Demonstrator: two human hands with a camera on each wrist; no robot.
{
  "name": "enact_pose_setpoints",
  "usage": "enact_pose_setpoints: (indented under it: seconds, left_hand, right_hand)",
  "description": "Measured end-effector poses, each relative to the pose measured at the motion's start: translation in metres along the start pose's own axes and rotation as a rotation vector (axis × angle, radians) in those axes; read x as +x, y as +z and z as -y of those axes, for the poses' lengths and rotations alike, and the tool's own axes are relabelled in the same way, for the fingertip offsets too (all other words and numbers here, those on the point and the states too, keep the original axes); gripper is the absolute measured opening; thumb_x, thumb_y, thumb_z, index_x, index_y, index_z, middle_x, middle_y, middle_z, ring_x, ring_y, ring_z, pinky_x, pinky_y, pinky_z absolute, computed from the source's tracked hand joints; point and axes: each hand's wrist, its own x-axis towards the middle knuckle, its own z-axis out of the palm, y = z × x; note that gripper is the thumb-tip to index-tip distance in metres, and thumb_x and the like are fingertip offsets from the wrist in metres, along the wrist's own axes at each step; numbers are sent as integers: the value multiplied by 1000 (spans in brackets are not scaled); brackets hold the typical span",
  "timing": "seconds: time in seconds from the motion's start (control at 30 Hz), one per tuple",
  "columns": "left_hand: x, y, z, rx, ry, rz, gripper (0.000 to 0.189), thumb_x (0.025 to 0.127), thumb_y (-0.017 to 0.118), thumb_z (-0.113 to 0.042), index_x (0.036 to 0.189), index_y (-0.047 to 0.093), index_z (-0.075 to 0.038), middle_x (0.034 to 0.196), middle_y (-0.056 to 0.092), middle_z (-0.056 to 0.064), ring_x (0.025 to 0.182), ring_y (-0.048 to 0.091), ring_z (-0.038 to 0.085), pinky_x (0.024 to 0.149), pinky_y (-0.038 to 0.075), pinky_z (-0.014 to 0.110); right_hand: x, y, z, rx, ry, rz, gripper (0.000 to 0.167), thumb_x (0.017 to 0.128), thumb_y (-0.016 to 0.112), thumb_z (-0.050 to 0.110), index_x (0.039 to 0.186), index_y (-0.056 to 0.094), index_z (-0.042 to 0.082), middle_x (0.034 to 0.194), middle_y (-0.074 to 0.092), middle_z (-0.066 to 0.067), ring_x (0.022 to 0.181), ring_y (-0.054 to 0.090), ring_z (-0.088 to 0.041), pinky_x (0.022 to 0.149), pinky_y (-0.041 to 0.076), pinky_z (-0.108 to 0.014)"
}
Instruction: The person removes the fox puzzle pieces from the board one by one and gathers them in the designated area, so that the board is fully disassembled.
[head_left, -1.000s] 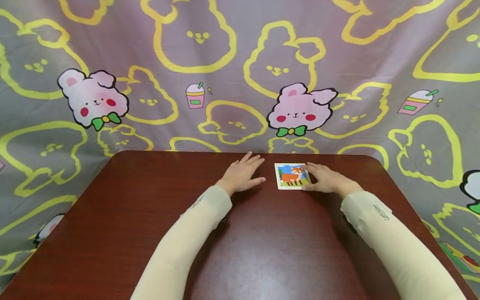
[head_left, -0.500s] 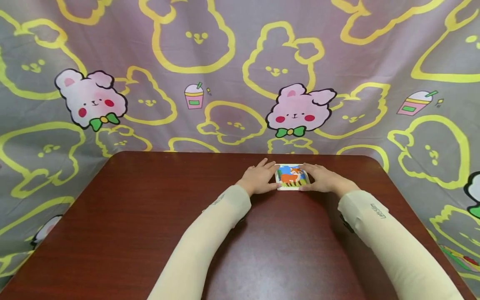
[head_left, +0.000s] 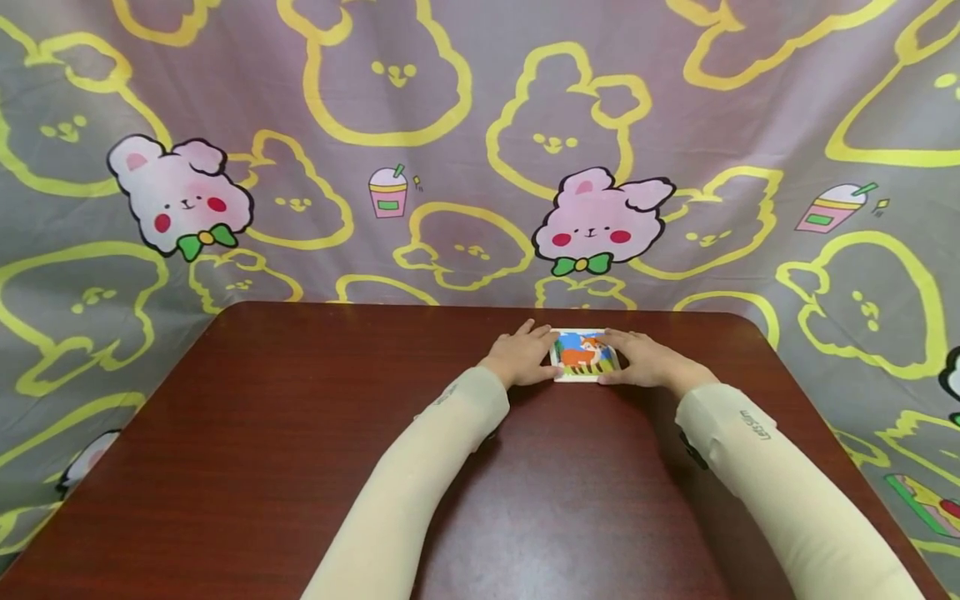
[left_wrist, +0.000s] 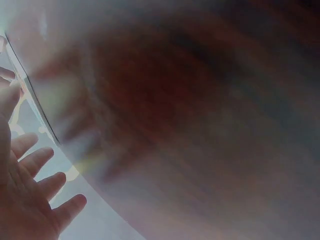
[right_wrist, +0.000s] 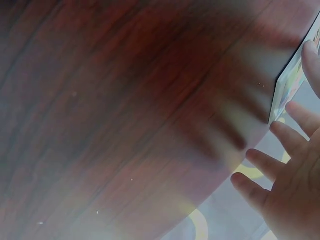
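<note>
A thin square picture board (head_left: 581, 355) with a white border and an orange fox on it lies flat near the table's far edge. My left hand (head_left: 521, 356) touches its left side, thumb at the near corner and fingers towards the far one. On the opposite side, my right hand (head_left: 647, 358) touches the right border the same way. In the left wrist view, that left hand (left_wrist: 30, 192) shows spread, mostly straight fingers. The right wrist view has the right hand (right_wrist: 295, 187) with its thumb on the board's border (right_wrist: 281, 92) and the other fingers fanned out.
The dark red-brown table (head_left: 225, 433) has rounded far corners. Right behind it hangs a grey-pink curtain (head_left: 450, 83) printed with yellow outlines and rabbit heads. Both forearms wear cream sleeves (head_left: 405, 492).
My left hand has moved right, from bare table to the board's left side, and stays there. The right hand remains at the right side, its thumb slightly further in. The board hardly moves.
</note>
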Motion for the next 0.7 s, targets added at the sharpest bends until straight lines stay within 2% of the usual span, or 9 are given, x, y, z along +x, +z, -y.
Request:
enact_pose_setpoints:
  seconds: [0.33,0.7]
  left_hand:
    - [2,2,-1,20,-3,21,72,98,49,-57,158,27,-26,166,23,-3,156,11,27,118,28,54]
    - [-11,0,6,-10,2,40,73,98,49,-58,159,25,-26,166,23,-7,155,15,29,118,27,55]
  right_hand:
    - [-3,2,3,-23,2,-12,84,86,71,50,150,41,5,158,30,-26,141,24,-58,107,27,-72]
    - [-7,5,8,-78,5,-10,83,86,70,54,150,43,9,158,33,-23,140,28,-57,103,31,-74]
